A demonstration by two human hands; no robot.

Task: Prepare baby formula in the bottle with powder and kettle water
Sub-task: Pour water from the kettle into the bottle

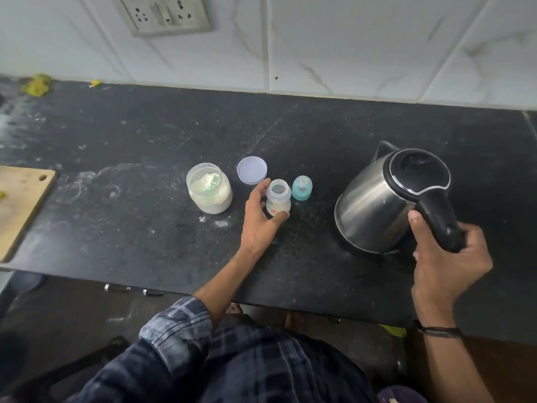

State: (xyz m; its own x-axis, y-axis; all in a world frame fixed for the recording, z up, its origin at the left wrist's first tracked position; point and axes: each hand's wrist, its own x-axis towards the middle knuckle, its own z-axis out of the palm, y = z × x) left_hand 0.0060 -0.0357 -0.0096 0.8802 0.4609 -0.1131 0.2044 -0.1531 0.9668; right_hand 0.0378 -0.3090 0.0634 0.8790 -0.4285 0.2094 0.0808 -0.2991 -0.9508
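Where the black stone counter [145, 146] met the white marble-look wall tiles [348, 39], a socket plate [162, 14] sat high on the wall at left. Counter surface was scuffed and streaked with pale smears, with a small white powder spill [220, 223] near the middle and yellow scraps [36, 84] at the far-left back edge. Wooden cutting board [20, 205] lay at the left edge, partly out of frame. Bottle [278, 199] stood upright mid-counter: small, clear, mouth open, printed marks on the side; contents not readable. Left hand [258, 219] wrapped it, thumb on the near side, fingers round the far left side. Teal teat cap [302, 188] stood just beside the bottle on its right. Open jar [209, 189] of white powder stood to the left with a pale green scoop [213, 184] inside; its round lid [252, 170] lay flat between jar and bottle, slightly behind. Steel kettle [377, 205] with black lid closed was well to the right, spout pointing away. Right hand [444, 257] gripped the kettle's black handle [436, 216]; could not tell if the base was off the counter. Hands were well apart. Dark wristband [438, 332] on the right wrist, checked sleeve [177, 324] rolled up on the left arm.
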